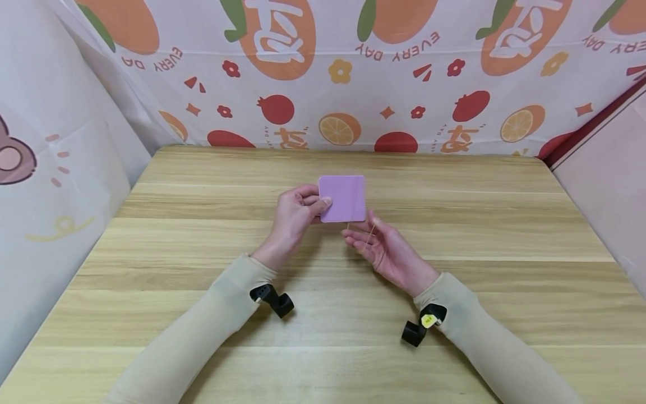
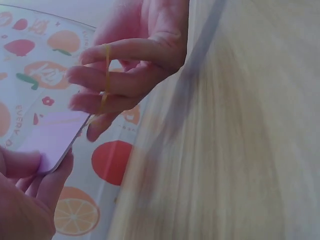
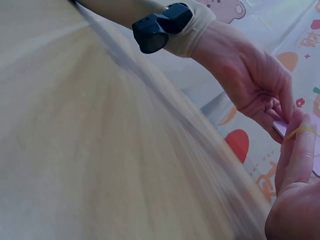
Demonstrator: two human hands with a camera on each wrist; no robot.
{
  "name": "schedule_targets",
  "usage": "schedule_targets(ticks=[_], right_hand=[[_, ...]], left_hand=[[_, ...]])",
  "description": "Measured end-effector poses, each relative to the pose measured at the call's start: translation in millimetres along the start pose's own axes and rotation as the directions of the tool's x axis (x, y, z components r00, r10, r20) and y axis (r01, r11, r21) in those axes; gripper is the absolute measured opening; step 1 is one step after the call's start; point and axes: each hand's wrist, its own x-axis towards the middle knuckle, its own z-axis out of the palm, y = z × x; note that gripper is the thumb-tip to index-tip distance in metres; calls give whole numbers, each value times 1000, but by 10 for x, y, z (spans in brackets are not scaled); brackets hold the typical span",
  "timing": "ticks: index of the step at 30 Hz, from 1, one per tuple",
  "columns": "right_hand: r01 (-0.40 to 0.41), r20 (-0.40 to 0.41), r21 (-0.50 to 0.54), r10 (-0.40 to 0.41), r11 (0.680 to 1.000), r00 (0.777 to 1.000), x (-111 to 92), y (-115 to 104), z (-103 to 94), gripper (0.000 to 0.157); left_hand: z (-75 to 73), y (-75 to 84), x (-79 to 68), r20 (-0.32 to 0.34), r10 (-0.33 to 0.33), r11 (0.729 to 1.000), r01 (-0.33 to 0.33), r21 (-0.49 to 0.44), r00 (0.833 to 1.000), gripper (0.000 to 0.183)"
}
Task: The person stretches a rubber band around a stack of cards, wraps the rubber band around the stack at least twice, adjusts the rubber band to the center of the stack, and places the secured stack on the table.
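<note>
The surface (image 1: 333, 348) spreads widest, a wooden-looking top with pale and brown grain running across it. At its far edge hangs a white cloth (image 1: 323, 95), softly creased and printed with oranges, red fruit and small flowers. Two arms reach in from the near side and angle toward each other, the left sleeve (image 1: 202, 331) and the right sleeve (image 1: 497, 342) both snug, plain beige fabric.

The left hand (image 1: 295, 216) bends in at the wrist, its fingers clamped on a purple card, thumb flat on the face and the rest tucked behind. I see the right hand (image 1: 391, 252) just below the card's near right corner, palm turned partly up, its fingers extended and slightly apart.

The purple card (image 1: 345, 196) is held up over the surface between the hands, a smooth, thin square with rounded corners. A black camera (image 1: 272, 300) juts from the left cuff, another camera (image 1: 424, 325) with a yellow patch from the right. Thinnest is a yellow band (image 2: 107, 75), stretched across the right fingers; whether it also loops the card, I can't tell.
</note>
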Motion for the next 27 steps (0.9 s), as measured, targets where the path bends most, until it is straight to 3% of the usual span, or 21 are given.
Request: schedule_targets(ticks=[10, 14, 18, 21, 27], right_hand=[[11, 57, -38, -8, 999, 998, 16, -121, -55, 58], [-24, 77, -16, 25, 1000, 997, 25, -179, -74, 67], [-62, 96, -25, 64, 998, 993, 18, -227, -87, 73], [-47, 118, -81, 56, 996, 991, 7, -241, -87, 73], [-33, 143, -173, 58, 984, 988, -7, -226, -78, 74]], left_hand=[[-32, -46, 21, 181, 75, 986, -101, 134, 981, 17], [-46, -27, 10, 251, 136, 960, -190, 206, 958, 12], [-66, -39, 12, 336, 200, 915, -298, 272, 920, 7], [-78, -86, 37, 377, 231, 877, -360, 319, 897, 5], [-80, -87, 27, 419, 273, 795, -448, 409, 866, 10]])
